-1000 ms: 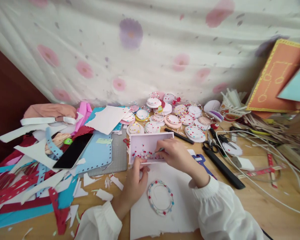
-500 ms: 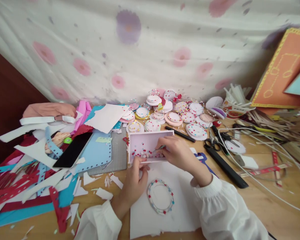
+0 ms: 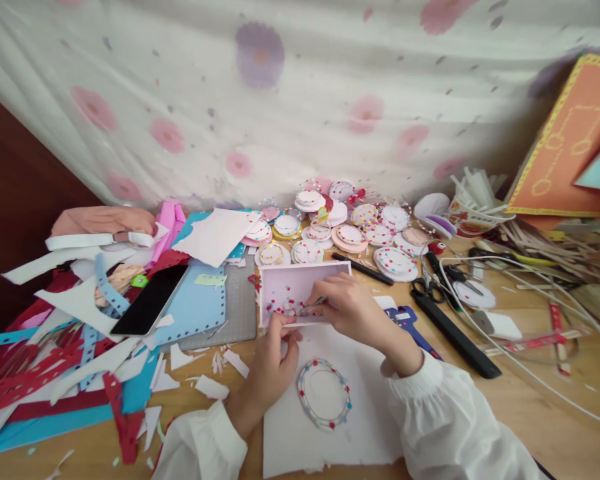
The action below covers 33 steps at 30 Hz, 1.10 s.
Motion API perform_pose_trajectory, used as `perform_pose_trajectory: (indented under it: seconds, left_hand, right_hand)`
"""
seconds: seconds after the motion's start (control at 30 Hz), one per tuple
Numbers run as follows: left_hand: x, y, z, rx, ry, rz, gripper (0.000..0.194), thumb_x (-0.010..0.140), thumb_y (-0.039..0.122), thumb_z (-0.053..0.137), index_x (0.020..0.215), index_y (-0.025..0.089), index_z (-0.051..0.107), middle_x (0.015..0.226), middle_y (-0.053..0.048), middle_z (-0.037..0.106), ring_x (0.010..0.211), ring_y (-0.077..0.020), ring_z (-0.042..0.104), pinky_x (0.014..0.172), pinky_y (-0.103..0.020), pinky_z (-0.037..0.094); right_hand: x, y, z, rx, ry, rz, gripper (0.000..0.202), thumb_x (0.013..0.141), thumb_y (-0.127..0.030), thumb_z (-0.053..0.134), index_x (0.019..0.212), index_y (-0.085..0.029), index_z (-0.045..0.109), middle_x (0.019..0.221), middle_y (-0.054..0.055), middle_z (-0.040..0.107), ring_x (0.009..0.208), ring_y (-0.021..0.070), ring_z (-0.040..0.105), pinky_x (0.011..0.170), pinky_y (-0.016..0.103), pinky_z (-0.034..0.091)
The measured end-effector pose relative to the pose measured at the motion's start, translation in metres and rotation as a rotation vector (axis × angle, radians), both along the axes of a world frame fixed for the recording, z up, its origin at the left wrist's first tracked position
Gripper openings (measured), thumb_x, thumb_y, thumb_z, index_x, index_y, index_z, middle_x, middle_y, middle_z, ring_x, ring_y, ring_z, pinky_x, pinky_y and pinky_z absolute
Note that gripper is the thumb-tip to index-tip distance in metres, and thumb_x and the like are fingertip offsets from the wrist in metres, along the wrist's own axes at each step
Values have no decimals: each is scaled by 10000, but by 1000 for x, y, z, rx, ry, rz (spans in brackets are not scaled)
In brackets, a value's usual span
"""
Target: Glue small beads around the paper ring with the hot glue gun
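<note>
A shallow white box (image 3: 275,280) with a pale lilac inside lies ahead of me, small red, white and blue pieces gathered along its near side. My left hand (image 3: 274,357) pinches the box's near wall, thumb and fingers closed on it. Over the box's right half, my right hand (image 3: 347,303) is closed on slim metal tweezers (image 3: 314,307), whose tips reach down among the pieces; the fingers hide most of them. Nearer to me, a ring dotted with red and blue beads (image 3: 349,405) rests on a white paper sheet (image 3: 285,440).
Behind the box stand several beaded white discs (image 3: 395,263). A phone (image 3: 150,300) and paper scraps (image 3: 75,303) crowd the left. To the right lie a blue glue gun (image 3: 407,323), scissors (image 3: 429,290), a black bar (image 3: 455,337) and a white cable (image 3: 530,397).
My right hand has lowered slightly and the tweezers' tips have shifted left and down toward the pieces. My left hand keeps its hold on the box. The whole view has shifted slightly.
</note>
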State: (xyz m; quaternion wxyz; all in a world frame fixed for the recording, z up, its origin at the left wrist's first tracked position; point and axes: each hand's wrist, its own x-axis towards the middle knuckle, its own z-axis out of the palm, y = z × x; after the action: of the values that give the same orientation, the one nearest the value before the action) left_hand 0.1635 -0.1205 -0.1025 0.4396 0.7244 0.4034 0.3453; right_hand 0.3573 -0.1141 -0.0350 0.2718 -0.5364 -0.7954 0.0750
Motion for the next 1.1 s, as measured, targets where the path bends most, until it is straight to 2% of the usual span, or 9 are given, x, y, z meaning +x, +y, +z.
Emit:
perform_pose_trajectory:
  seconds: [0.13, 0.23, 0.37, 0.53, 0.73, 0.87, 0.97, 1.1]
  left_hand:
    - [0, -1, 1, -7, 8, 9, 243, 821, 80, 463, 1025, 213, 468, 908, -51, 651, 897, -212, 652, 808, -346, 500]
    - [-1, -1, 1, -28, 12, 13, 239, 822, 85, 470, 1020, 218, 467, 907, -44, 658, 905, -212, 653, 798, -335, 498]
    - [0, 0, -1, -26, 2, 4, 266, 804, 75, 481, 1028, 219, 469, 891, -40, 661, 892, -213, 653, 800, -339, 495]
    - [1, 1, 0, -10, 2, 7, 238, 817, 74, 466, 1004, 222, 467, 948, -48, 657, 885, -203, 656, 790, -333, 505]
    - [-1, -1, -1, -10, 17, 4, 274, 810, 65, 463, 1035, 220, 446, 893, -35, 656, 900, -208, 654, 811, -346, 501]
    - [-2, -1, -2, -7, 25, -7, 278, 817, 64, 452, 1049, 218, 444, 902, -44, 649, 896, -207, 653, 822, -356, 499]
    - [-1, -1, -2, 2, 26, -6, 267, 820, 64, 452, 1038, 218, 444, 923, -52, 647, 904, -205, 653, 823, -355, 502]
    - [-1, -1, 2, -2, 46, 3, 266, 824, 68, 454, 1049, 210, 447, 938, -64, 652, 906, -205, 657, 810, -351, 511]
  right_hand:
    - [2, 2, -2, 89, -54, -54, 122, 822, -89, 567, 770, -193, 602, 674, 17, 626, 683, 177, 565, 720, 306, 350]
    - [7, 1, 2, 147, -11, -95, 116, 843, -117, 554, 768, -197, 593, 710, 27, 646, 737, 192, 579, 759, 322, 352]
    - [7, 0, 7, 112, 46, -35, 126, 827, -104, 557, 768, -205, 603, 698, 16, 629, 730, 180, 567, 771, 314, 346]
    - [-3, 0, 1, 44, -24, 51, 121, 792, -89, 578, 747, -197, 607, 645, -1, 575, 659, 156, 527, 750, 303, 316]
    - [3, 0, 3, 114, -40, -56, 165, 801, -55, 517, 764, -192, 601, 684, 18, 600, 698, 171, 544, 838, 346, 307]
    - [2, -1, 6, 57, 10, -22, 84, 813, -133, 592, 763, -198, 610, 689, 15, 592, 715, 175, 539, 805, 327, 320]
    - [0, -1, 3, 14, -48, 15, 86, 795, -125, 619, 742, -191, 611, 666, 8, 571, 681, 164, 530, 788, 323, 319]
    - [6, -1, 6, 28, -81, -51, 87, 780, -118, 630, 736, -192, 616, 699, 29, 592, 770, 199, 547, 819, 340, 325]
